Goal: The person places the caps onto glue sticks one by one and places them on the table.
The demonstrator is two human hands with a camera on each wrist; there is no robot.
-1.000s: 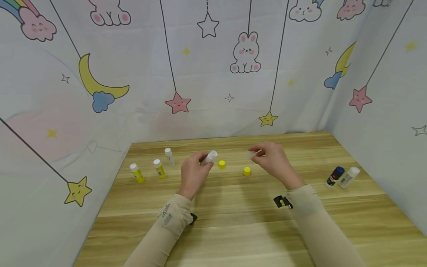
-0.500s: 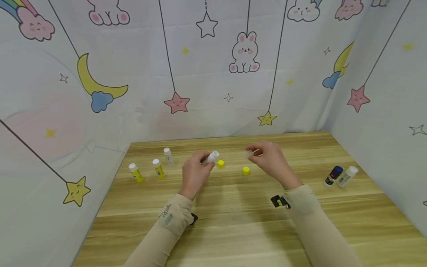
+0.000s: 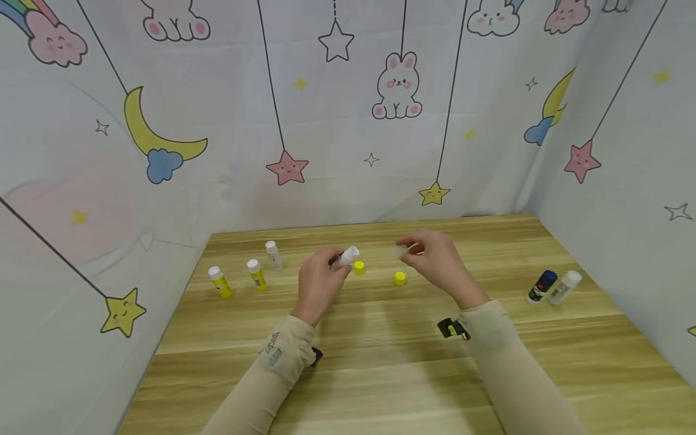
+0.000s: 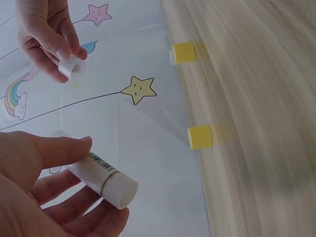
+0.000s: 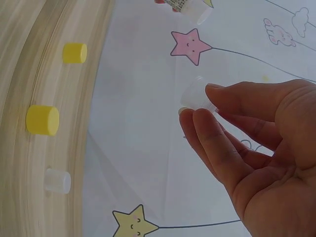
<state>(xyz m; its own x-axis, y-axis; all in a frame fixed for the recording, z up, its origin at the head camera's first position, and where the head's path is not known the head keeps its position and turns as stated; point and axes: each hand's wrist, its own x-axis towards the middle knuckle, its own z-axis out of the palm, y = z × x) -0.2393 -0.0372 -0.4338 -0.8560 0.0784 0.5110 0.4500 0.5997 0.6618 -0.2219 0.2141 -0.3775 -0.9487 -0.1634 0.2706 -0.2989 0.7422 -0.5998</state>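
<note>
The left hand (image 3: 321,281) is gripping a white glue stick (image 4: 101,177) between thumb and fingers; the right hand (image 3: 432,257) is pinching a translucent cap (image 5: 195,96). On my remote feed, the stick is lying within the left grasp, apart from the cap, its long axis slanting, upper end pointing toward the right hand. Two yellow caps (image 3: 400,278) are standing on the wood-grain tabletop (image 3: 375,374); a cartoon-printed white curtain (image 3: 337,115) is hanging behind.
</note>
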